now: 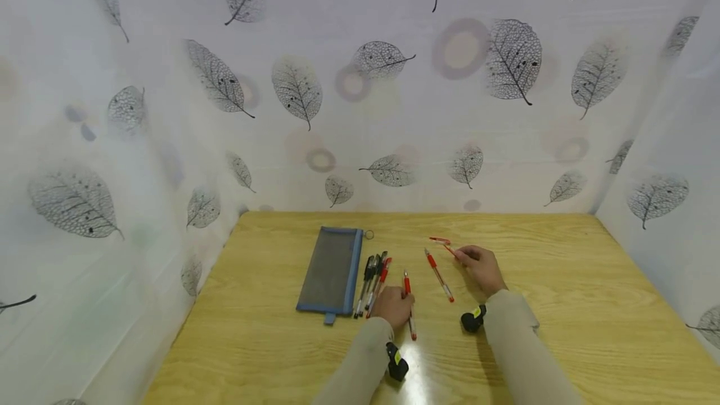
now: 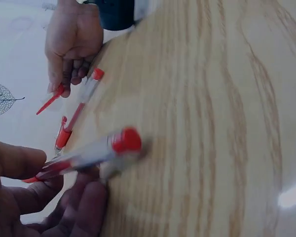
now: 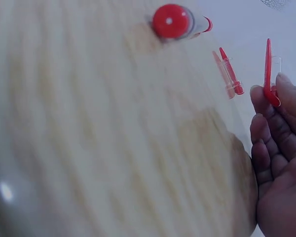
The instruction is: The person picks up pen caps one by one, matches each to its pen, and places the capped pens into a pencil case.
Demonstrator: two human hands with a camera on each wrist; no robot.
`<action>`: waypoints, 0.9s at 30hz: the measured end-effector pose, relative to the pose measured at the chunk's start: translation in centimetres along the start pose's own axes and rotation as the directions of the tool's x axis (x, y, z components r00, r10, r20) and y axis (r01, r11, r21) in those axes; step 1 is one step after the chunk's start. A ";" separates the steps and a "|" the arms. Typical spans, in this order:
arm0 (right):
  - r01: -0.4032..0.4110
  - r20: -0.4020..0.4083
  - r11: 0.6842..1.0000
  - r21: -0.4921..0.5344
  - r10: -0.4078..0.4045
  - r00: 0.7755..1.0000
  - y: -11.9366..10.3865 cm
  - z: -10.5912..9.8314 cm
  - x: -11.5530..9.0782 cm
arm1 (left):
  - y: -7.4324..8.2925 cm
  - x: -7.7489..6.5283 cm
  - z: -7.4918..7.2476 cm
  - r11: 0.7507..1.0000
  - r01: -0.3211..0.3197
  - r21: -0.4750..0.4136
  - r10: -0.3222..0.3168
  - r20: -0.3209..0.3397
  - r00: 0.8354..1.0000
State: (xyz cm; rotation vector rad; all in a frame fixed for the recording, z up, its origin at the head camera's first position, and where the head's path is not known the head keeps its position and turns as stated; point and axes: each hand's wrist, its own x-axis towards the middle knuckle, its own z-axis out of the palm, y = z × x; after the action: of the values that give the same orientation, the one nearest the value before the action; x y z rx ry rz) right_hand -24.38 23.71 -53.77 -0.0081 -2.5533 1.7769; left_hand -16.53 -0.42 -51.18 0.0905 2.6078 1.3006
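Note:
Between thumb and fingers, my left hand pinches an uncapped red gel pen, low over the table. My right hand pinches a red pen cap with a clear body. Another red pen cap lies on the table just beyond the right fingertips. A second uncapped red gel pen lies slanted on the table between the hands. Left of my left hand, several capped pens lie side by side, black pens and a red pen; the left hand partly hides the lower ends.
A grey mesh pouch with blue edging lies flat left of the pens, its ring at the top right corner. The wood-grain table meets leaf-patterned sheeting at the back and sides.

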 end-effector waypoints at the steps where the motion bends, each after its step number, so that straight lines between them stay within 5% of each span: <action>1: 0.000 -0.007 1.000 0.002 0.000 1.000 -0.1 0.0 -0.1 | 0.1 -0.1 -0.1 0.999 0.009 -0.031 -0.008 0.023 1.000; 6: 0.012 -0.051 1.000 0.011 -0.012 0.999 -0.2 -0.1 -0.4 | 0.5 -0.6 -0.3 0.982 0.057 -0.180 -0.035 0.123 0.992; 12: -0.012 -0.077 0.993 0.118 0.021 0.997 0.3 -0.2 -1.0 | -0.1 -0.8 -0.4 0.973 0.040 -0.227 -0.012 0.123 0.992; 18: 0.010 -0.101 0.976 0.218 0.013 0.995 0.7 -0.4 -1.6 | -0.8 -1.0 -0.9 0.884 0.131 -0.450 -0.043 0.201 0.979; 27: -0.043 -0.178 0.922 0.385 0.120 0.977 0.2 -0.2 -2.7 | -0.8 -1.8 -0.9 0.866 0.166 -0.471 -0.067 0.220 0.973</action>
State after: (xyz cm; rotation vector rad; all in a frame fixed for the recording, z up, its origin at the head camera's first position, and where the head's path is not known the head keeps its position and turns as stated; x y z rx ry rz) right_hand -21.66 23.86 -53.91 -0.2726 -2.0669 2.1498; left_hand -14.95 -1.87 -51.04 -0.0240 2.0171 1.7585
